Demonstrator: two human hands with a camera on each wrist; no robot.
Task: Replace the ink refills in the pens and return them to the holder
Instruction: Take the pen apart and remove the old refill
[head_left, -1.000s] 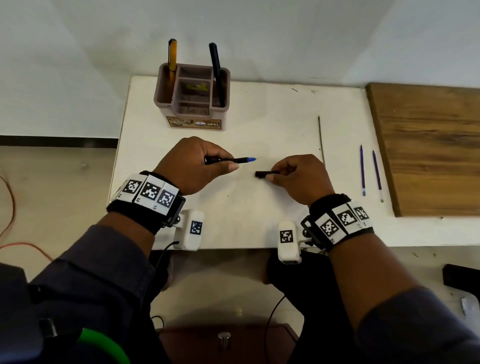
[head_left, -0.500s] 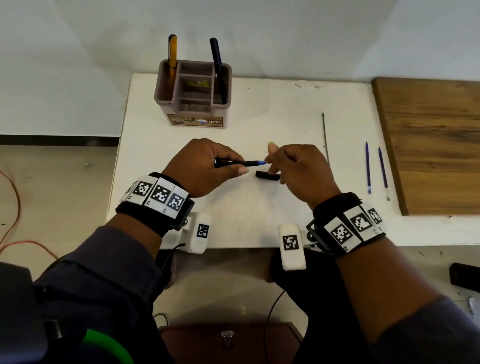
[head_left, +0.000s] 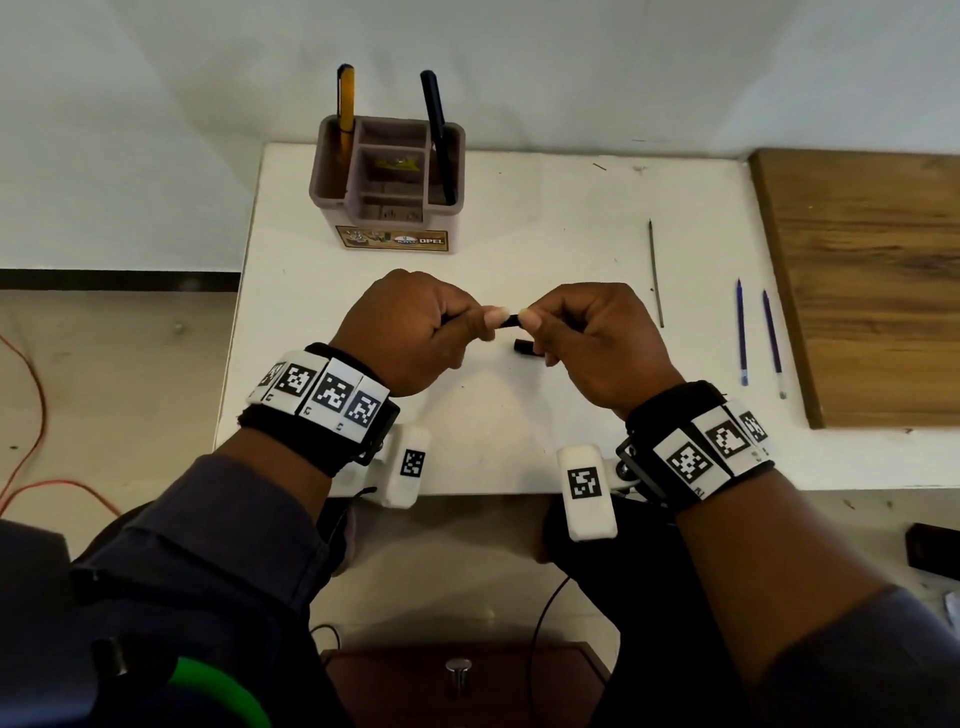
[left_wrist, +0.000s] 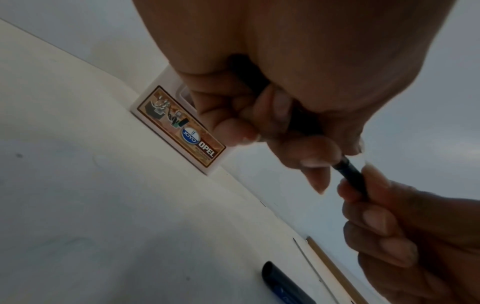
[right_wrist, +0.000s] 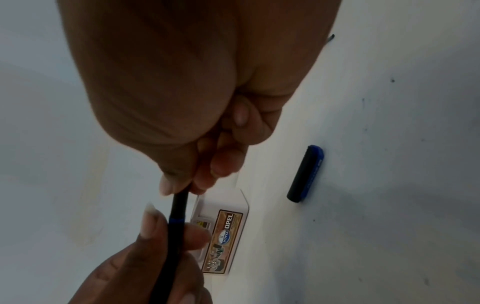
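the thin black pen with the blue band (head_left: 510, 320) lay sideways between the two hands, a little above the white worktop (head_left: 519, 249). its long way ran from left to right, like a little bridge from one hand to the other.

the left hand (head_left: 410, 332) had its fingers (left_wrist: 315, 153) curled tight around the back part of the pen. the right hand (head_left: 592, 338) pinched the front end with its thumb and fingertips (right_wrist: 182, 179). both hands were touching the pen, one at each end, so neither was nearer than the other. only a short bit of the pen showed in the gap between them.

i think the next move was to twist or pull the two ends apart along that sideways line, to open the pen.

the short black and blue pen cap (head_left: 524, 347) lay on the worktop just under the right hand, not held by anyone. two thin blue ink refills (head_left: 742, 332) lay side by side, well off to the right, nearer the right hand. a thin dark refill (head_left: 655, 273) lay between them and the hands. the brown plastic pen holder (head_left: 387, 176) stood at the far edge with a yellow pen (head_left: 346, 98) and a black pen (head_left: 435, 124) in it.
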